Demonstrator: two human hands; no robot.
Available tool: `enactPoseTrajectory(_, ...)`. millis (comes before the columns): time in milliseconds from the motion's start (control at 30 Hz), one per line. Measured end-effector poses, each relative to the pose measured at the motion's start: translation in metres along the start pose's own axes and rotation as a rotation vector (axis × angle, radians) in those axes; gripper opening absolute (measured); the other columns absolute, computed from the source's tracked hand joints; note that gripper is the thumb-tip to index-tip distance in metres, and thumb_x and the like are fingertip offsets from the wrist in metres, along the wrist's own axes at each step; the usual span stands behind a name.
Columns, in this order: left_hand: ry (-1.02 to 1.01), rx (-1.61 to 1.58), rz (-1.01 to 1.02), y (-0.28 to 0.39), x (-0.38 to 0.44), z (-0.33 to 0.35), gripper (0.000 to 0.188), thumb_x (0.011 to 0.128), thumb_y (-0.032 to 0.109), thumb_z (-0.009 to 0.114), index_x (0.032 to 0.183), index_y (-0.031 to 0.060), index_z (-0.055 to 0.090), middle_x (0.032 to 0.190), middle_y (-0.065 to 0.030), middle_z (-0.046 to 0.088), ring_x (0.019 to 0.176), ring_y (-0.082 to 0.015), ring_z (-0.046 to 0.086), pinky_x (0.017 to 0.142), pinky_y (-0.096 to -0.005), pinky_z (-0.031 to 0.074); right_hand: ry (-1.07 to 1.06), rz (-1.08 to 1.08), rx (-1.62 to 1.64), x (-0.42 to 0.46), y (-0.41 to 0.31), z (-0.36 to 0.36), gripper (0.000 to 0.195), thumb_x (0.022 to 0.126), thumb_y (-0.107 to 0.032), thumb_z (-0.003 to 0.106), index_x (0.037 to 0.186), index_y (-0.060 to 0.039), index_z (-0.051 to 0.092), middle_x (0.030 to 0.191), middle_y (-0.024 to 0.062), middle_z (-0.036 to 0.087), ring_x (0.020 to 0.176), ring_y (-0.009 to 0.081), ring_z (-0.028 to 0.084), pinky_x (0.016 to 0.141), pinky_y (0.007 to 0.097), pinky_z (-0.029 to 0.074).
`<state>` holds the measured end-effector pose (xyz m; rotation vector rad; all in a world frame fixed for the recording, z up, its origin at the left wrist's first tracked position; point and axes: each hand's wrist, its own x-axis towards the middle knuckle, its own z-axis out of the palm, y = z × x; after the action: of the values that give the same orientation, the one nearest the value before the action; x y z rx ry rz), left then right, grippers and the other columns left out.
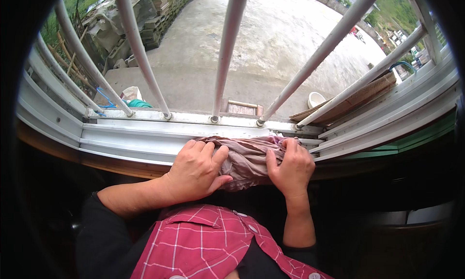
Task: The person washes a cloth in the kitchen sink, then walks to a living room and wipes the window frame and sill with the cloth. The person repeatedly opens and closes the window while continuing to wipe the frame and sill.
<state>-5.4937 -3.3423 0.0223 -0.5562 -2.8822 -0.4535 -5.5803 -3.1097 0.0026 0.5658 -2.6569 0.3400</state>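
A crumpled mauve-brown cloth (247, 163) lies bunched over the white window track (134, 141), its near edge hanging past the sill. My left hand (199, 170) grips the cloth's left end, fingers over the top and thumb on the near side. At the other end my right hand (290, 166) holds it with curled fingers, the thumb pressing on the folds. The stretch of track beneath the cloth is hidden.
White metal window bars (227, 54) rise just beyond the track. Outside on the concrete are a wooden stool (242, 108), a white basin (316, 99) and stacked blocks (160, 23). A flat brown board (352, 95) leans by the right bars.
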Motion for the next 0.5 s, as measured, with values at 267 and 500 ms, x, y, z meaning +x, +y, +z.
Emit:
enactPoseTrajectory(267,0.107,-0.147,-0.040,0.000,0.011,0.006,0.110,0.064,0.024,0.082,0.149,-0.0085,0.019,0.085,-0.0178,0.060,0.079,-0.0340,0.059,0.075,-0.0422,0.046,0.053,-0.034,0.049,0.002,-0.047,0.014,0.027,0.072,-0.024,0.066,0.095,-0.0095,0.063,0.075,0.0111,0.063,0.071,0.0307,0.063,0.065,0.0428,0.049)
enactPoseTrajectory(500,0.087,-0.518,-0.177,-0.014,-0.002,0.002,0.109,0.067,0.008,0.072,0.155,0.0028,0.008,0.097,-0.0234,0.064,0.089,-0.0411,0.064,0.082,-0.0406,0.050,-0.005,-0.120,0.498,0.006,-0.099,0.019,0.036,0.072,-0.011,0.060,0.108,-0.0063,0.060,0.081,0.0141,0.066,0.074,0.0313,0.066,0.067,0.0431,0.052)
